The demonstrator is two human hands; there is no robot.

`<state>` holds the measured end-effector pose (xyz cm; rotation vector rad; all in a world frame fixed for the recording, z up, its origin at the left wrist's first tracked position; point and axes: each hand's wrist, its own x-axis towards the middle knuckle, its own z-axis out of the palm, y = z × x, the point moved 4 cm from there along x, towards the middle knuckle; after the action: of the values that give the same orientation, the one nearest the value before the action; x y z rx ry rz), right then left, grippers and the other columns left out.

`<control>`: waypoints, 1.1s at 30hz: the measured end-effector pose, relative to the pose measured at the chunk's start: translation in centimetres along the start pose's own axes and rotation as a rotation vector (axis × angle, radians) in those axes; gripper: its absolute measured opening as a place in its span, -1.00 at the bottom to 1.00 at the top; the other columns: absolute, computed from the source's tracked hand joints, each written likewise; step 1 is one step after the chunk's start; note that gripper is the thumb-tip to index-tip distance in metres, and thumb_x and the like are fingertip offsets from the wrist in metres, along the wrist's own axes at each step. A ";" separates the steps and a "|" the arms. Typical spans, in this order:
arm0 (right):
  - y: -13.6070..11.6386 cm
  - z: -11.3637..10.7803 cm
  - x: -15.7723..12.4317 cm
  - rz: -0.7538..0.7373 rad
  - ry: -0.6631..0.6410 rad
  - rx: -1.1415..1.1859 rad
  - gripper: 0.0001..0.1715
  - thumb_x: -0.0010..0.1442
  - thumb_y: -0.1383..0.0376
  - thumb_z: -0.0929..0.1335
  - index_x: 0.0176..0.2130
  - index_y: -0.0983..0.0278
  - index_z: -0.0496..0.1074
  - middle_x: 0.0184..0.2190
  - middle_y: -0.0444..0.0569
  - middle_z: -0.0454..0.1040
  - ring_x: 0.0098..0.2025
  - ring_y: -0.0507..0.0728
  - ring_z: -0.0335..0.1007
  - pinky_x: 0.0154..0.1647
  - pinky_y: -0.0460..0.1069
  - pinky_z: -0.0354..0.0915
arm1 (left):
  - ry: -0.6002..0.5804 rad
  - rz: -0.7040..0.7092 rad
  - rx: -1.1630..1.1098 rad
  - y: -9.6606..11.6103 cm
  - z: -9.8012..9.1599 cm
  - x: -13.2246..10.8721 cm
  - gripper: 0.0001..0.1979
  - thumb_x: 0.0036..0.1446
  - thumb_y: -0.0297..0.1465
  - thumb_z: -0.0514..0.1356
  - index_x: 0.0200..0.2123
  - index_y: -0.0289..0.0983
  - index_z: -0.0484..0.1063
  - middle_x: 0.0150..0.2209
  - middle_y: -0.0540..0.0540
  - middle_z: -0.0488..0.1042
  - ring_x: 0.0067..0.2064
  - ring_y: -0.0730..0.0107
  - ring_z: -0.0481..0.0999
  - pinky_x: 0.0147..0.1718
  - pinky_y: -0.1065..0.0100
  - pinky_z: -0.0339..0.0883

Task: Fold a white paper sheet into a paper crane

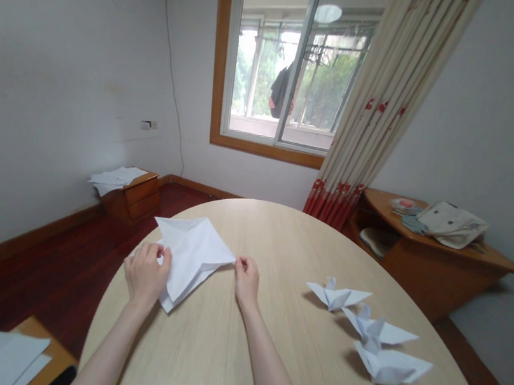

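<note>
You have white walls, scuffed in places, on both sides of you, above a dark red wooden floor edged by a brown skirting board. Daylight comes through 1 wood-framed window ahead, beside a cream curtain with red flowers. To your left stands a low cabinet with 2 drawers; to your right, a wooden corner desk.

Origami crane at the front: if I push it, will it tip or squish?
The origami crane will probably feel very light, since it looks like folded white paper. A gentle push would likely slide or tip it on the smooth-looking table. Its thin, pointy wings could bend easily, so squeeze softly.
</note>
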<state>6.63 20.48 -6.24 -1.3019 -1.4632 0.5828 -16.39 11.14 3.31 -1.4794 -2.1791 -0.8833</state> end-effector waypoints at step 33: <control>-3.9 -12.3 -9.2 0.019 0.074 0.052 -0.58 0.17 -0.03 0.27 -0.41 0.24 0.43 -0.41 -0.01 0.47 -0.35 0.17 0.37 -0.32 0.01 0.28 | 0.017 0.353 -0.564 4.0 -0.6 -2.2 -0.74 0.27 -0.29 -0.03 -0.49 -0.18 0.17 -0.48 -0.03 0.29 -0.41 0.31 0.32 -0.37 0.31 0.20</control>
<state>14.89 7.57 -2.16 -1.2841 -1.3685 0.5759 -11.90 10.19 3.57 -2.0144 -1.6400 -1.4368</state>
